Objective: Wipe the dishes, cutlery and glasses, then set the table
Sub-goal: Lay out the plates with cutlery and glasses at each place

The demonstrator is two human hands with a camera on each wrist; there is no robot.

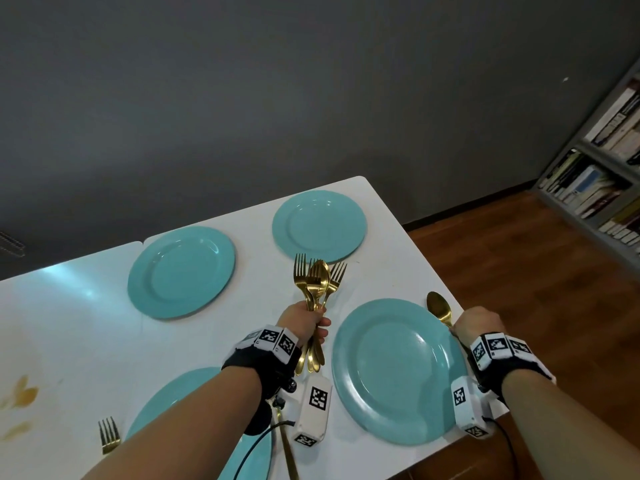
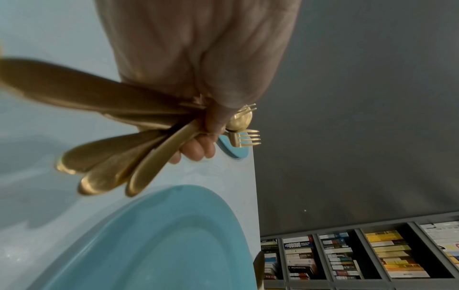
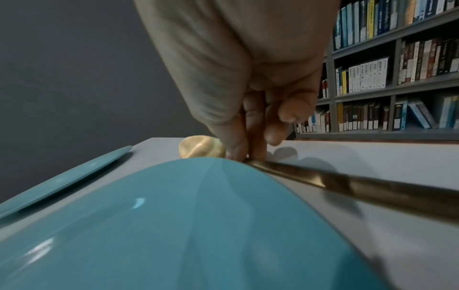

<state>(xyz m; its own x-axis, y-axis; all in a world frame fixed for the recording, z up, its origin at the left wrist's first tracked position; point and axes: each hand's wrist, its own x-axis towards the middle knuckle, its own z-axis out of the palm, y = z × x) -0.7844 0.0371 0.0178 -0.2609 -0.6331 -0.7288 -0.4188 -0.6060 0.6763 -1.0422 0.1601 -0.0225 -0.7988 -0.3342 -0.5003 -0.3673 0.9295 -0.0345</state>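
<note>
Several teal plates lie on the white table point(image 1: 69, 323). My left hand point(image 1: 318, 327) grips a bundle of gold forks and spoons point(image 1: 317, 282) upright above the table between the plates; the left wrist view shows the fingers point(image 2: 198, 149) curled round the bundle point(image 2: 111, 137). My right hand point(image 1: 474, 323) pinches the handle of a gold spoon point(image 1: 439, 306) that lies on the table along the right rim of the near right plate point(image 1: 394, 372). In the right wrist view the fingertips point(image 3: 246, 155) pinch the neck, the spoon point(image 3: 201, 150) bowl pointing away beside the plate point(image 3: 174, 225).
A gold fork point(image 1: 109, 434) lies left of the near left plate point(image 1: 173, 396), a gold handle point(image 1: 289, 452) right of it. Two plates point(image 1: 181, 271) point(image 1: 318, 225) sit farther back. The table edge is close right of the spoon; beyond stand wooden floor and a bookshelf point(image 1: 602, 161).
</note>
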